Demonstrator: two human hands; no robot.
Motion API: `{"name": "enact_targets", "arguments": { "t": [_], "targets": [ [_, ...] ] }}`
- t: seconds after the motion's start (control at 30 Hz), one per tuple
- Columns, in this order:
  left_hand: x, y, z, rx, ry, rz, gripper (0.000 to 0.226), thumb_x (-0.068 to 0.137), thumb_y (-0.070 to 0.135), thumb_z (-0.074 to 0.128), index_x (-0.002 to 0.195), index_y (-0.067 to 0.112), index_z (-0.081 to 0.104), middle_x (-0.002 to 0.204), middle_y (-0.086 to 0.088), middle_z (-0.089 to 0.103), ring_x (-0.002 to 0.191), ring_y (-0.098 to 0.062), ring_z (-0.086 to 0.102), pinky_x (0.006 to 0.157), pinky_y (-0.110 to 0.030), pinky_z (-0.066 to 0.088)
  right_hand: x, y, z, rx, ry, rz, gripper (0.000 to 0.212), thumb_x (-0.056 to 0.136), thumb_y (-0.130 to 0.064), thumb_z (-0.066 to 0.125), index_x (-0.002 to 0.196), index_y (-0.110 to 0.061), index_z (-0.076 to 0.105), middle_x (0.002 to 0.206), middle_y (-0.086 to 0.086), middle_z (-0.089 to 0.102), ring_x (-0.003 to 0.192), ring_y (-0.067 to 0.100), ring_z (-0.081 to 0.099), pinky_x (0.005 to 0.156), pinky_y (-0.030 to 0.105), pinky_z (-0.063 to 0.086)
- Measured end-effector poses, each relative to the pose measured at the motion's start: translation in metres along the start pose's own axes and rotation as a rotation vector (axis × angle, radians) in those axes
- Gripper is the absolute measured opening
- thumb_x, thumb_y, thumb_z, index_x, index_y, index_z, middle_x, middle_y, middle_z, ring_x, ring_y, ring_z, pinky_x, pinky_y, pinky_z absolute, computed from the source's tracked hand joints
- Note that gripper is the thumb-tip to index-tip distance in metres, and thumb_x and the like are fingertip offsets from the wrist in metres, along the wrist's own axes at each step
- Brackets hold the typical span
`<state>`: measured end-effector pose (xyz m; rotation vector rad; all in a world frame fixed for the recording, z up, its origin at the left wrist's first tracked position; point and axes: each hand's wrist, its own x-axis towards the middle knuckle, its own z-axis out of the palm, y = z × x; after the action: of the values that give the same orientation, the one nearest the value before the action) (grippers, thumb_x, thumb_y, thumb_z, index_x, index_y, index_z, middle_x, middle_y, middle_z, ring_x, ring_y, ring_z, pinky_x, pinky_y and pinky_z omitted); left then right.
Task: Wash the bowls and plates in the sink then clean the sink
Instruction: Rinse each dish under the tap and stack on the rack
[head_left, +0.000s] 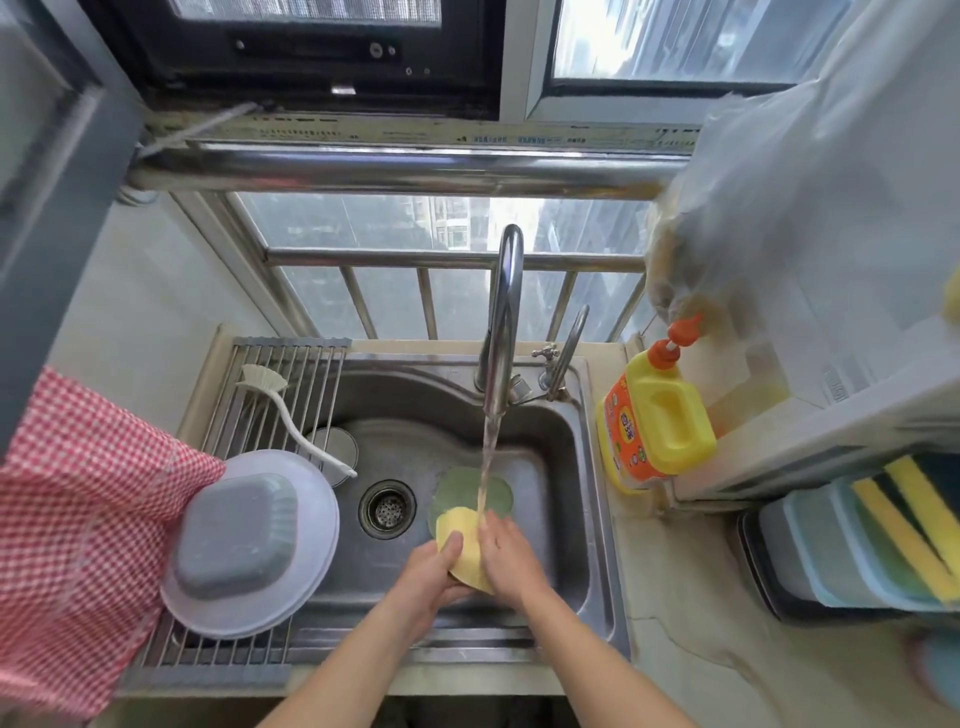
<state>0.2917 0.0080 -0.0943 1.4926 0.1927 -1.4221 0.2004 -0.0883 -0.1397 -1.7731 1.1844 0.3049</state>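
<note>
Over the steel sink (566, 467) my left hand (431, 571) grips a small yellow plate (460, 525) from the left, thumb on its face. My right hand (506, 551) lies flat against the plate's right side. Water runs from the tall faucet (506, 312) onto the plate's upper edge. A green plate (457, 491) lies on the sink floor just behind the yellow one. A white plate (311, 499) with an upturned grey square bowl (234, 535) rests on the roll-up rack (291, 379) at the sink's left.
A white dish brush (291, 410) lies on the rack. The drain strainer (387, 509) sits mid-sink. A yellow detergent bottle (654, 415) stands on the right counter, with sponges in a tub (883, 545) further right. A red checked cloth (78, 519) hangs at left.
</note>
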Motion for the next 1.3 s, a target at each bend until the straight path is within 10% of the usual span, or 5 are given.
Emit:
{"name": "enact_targets", "arguments": {
  "t": [0.37,0.6,0.73,1.1,1.3],
  "targets": [
    [0.022,0.001,-0.012,0.045,0.201,-0.165,0.037,0.105,0.025,0.05,0.122,-0.008,0.047,0.116,-0.025,0.062,0.096,-0.034,0.066,0.055,-0.038,0.06,0.006,0.02,-0.003,0.763,0.169,0.591,0.06,0.09,-0.035,0.076,0.131,0.002,0.053,0.121,0.02,0.064,0.105,0.036,0.065,0.086,0.04,0.057],
    [0.071,-0.029,-0.029,0.616,0.209,-0.199,0.084,0.078,0.065,0.05,0.146,0.017,0.036,0.143,-0.014,0.045,0.131,-0.03,0.045,0.111,-0.043,0.039,0.008,-0.002,0.0,0.817,0.156,0.362,0.027,0.104,-0.031,0.055,0.109,-0.005,0.061,0.101,0.01,0.07,0.089,0.021,0.067,0.066,0.029,0.051],
    [0.054,-0.014,-0.009,0.427,0.132,-0.149,0.082,0.075,0.088,0.043,0.13,0.03,0.058,0.13,-0.003,0.064,0.123,-0.021,0.055,0.101,-0.043,0.047,0.0,-0.03,0.002,0.731,0.105,0.152,0.016,0.107,-0.022,0.048,0.109,-0.008,0.054,0.094,0.004,0.062,0.082,0.015,0.058,0.062,0.017,0.048],
    [0.043,0.009,0.002,0.127,0.266,0.046,0.031,0.104,0.015,0.036,0.119,0.031,0.057,0.103,-0.014,0.065,0.081,-0.029,0.062,0.059,-0.034,0.053,-0.01,-0.023,0.017,0.252,-0.141,-0.084,0.035,0.088,-0.04,0.038,0.095,-0.018,0.066,0.099,0.004,0.071,0.093,0.021,0.062,0.09,0.044,0.051],
    [0.036,-0.007,-0.002,0.199,0.214,0.186,0.028,0.108,0.016,0.036,0.117,0.026,0.061,0.12,-0.012,0.068,0.103,-0.03,0.065,0.087,-0.047,0.052,0.007,-0.013,-0.002,0.007,0.082,0.076,0.03,0.094,-0.016,0.039,0.116,-0.014,0.059,0.121,0.008,0.057,0.112,0.032,0.058,0.095,0.037,0.045]
  ]
}}
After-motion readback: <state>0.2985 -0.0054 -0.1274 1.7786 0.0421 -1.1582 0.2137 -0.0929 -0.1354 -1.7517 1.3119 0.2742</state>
